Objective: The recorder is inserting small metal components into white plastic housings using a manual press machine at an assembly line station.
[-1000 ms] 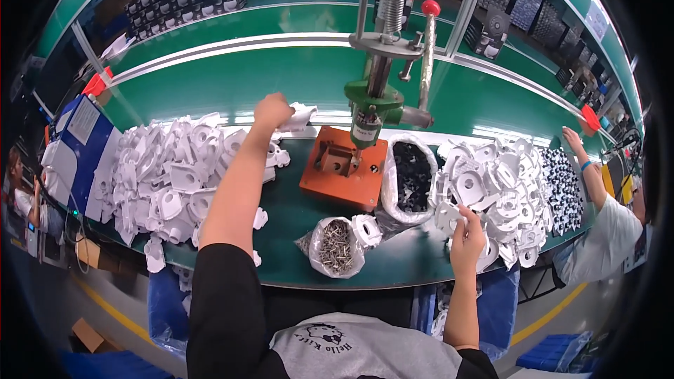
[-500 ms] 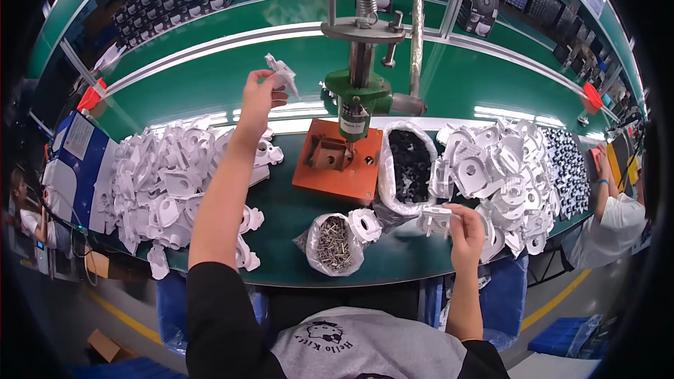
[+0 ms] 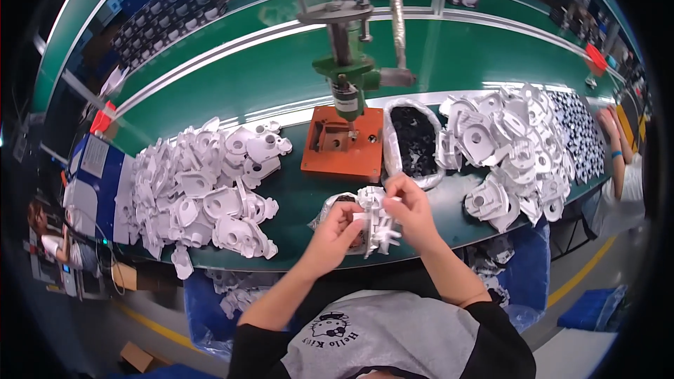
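Both my hands are together near the table's front edge, over the bag of small metal pins (image 3: 342,201). Between them are white plastic housing parts (image 3: 380,223), held side by side; where one ends and the other begins I cannot make out. My left hand (image 3: 333,237) pinches the left side between thumb and fingers. On the right side, the fingers of my right hand (image 3: 413,215) are closed around the upper part. Behind them stands a green hand press (image 3: 346,77) with a red-knobbed lever, over an orange fixture block (image 3: 342,163).
Piles of white plastic parts lie left (image 3: 189,200) and right (image 3: 491,140). Beside the fixture is a bag of small black parts (image 3: 413,142). Many small dark-and-white pieces (image 3: 577,137) lie far right, near a co-worker's arm (image 3: 616,144). Blue bins (image 3: 523,267) hang below the edge.
My left hand has come down from the upper left with its white part. My right hand has moved left with its part, and the two now meet. The view has shifted slightly.
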### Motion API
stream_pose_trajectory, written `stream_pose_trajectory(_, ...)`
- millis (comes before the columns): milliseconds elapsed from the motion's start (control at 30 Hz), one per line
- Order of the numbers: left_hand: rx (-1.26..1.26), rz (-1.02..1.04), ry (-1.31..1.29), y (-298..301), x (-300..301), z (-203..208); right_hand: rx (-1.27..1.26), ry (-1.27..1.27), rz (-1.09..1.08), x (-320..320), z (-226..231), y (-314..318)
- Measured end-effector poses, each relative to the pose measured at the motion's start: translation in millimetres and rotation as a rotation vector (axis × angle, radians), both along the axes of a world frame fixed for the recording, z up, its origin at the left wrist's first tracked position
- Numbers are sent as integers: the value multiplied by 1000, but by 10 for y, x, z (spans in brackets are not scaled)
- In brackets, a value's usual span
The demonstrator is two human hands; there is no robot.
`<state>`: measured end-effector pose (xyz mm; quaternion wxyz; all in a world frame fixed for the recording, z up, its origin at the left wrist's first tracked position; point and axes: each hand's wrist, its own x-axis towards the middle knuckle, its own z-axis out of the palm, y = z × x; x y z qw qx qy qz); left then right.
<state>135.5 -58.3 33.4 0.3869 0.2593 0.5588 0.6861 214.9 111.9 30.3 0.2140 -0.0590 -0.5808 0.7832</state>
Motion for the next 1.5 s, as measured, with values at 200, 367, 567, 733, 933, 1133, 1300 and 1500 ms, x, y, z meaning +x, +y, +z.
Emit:
stream_pose_trajectory(200,82,98,-31,136,268,-38,428,72,-125,-1,42,-78)
stream_pose_trajectory(367,110,81,-59,162,318,-170,292,50,33,84,10,-112)
stream_pose_trajectory(567,38,59,-273,179,289,-184,350,50,22,105,-12,-96)
stream_pose_trajectory(733,86,44,-255,174,316,-175,620,-66,-67,172,88,-152)
stream_pose_trajectory(933,-46,-153,-84,94,170,249,791,31,-360,101,7,-95)
stream_pose_trajectory(1133,-88,-62,52,156,286,54,619,96,-230,81,37,-72)
stream_pose_trajectory(1300,-154,30,349,125,138,-2,271,161,-183,-13,-93,60)
stream_pose_trajectory(1500,-416,289,1288,287,-571,309,1059,-207,-541,-235,-404,731)
